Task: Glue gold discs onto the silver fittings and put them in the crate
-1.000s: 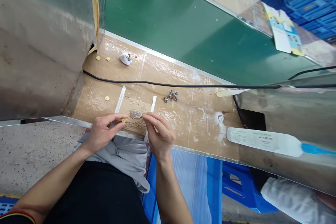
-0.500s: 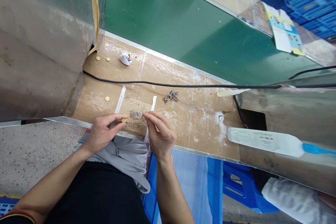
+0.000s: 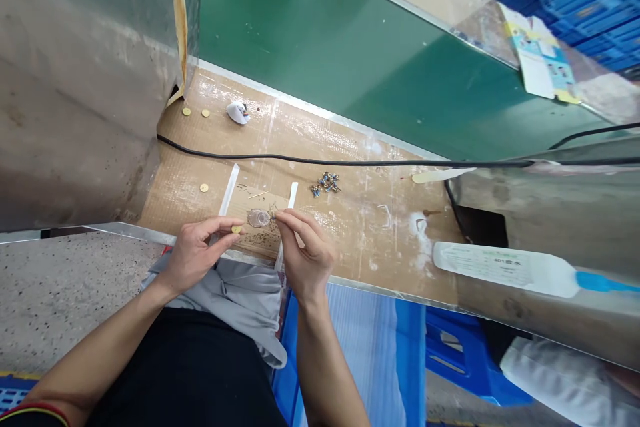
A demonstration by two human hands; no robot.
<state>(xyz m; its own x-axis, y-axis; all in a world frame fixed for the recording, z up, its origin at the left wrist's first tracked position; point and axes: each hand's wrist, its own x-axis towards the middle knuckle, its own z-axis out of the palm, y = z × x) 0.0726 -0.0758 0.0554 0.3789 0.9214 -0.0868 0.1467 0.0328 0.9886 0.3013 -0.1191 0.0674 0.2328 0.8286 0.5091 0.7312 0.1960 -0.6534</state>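
Between the thumb and fingers of my left hand (image 3: 200, 247) is a small round yellow disc (image 3: 237, 229). My right hand (image 3: 307, 247) pinches a small bluish metal part (image 3: 273, 218), mostly hidden by the fingertips. This part is beside a small clear plastic cup (image 3: 259, 217), which stands between my two hands on the cardboard; I cannot tell whether they touch. A thin stick (image 3: 257, 195) lies behind the cup. To the right, several small blue-and-brass parts (image 3: 327, 183) are heaped together.
A black cable (image 3: 310, 161) crosses the cardboard-covered bench (image 3: 370, 227). More yellow discs (image 3: 204, 188) and a white crumpled piece (image 3: 237, 113) lie at left. A white bottle with a blue nozzle (image 3: 505, 269) lies at right. Metal walls (image 3: 90, 93) flank both sides.
My right fingertips have shifted very slightly, showing a little more of the bluish part beside the cup. My left hand and the disc are unchanged.
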